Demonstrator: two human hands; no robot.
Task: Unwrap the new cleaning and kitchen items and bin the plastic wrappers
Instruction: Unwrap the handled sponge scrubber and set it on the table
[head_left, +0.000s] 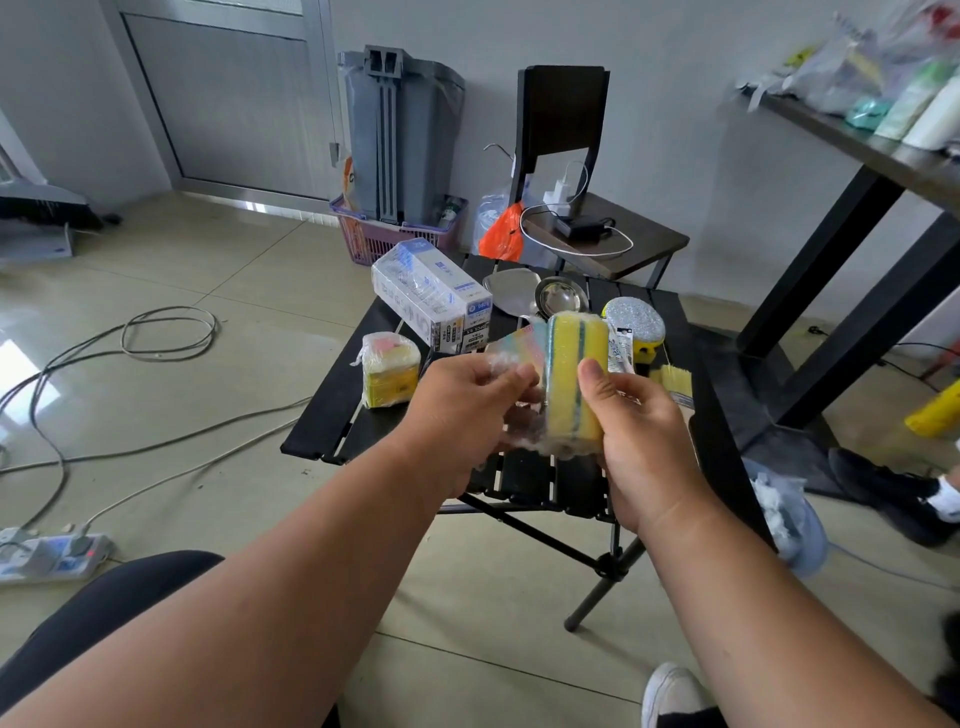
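Two hands hold a plastic-wrapped yellow sponge pack above a small black slatted folding table (332, 415).

On the table's left sits one wrapped yellow-and-pink sponge block (390, 370), and behind it one long white-and-blue shrink-wrapped box bundle (431, 293) lies with its long axis running from far left to near right. The left hand (462, 415) pinches loose clear plastic wrapper (511, 358) between thumb and fingers. The yellow sponge pack with a green stripe (574, 379) stands on end, long axis roughly upright, its lower end inside the wrapper; the right hand (644, 447) grips it with thumb on its front. Behind are one round steel strainer (560, 297) and one silver glittery scrubbing pad (635, 321).
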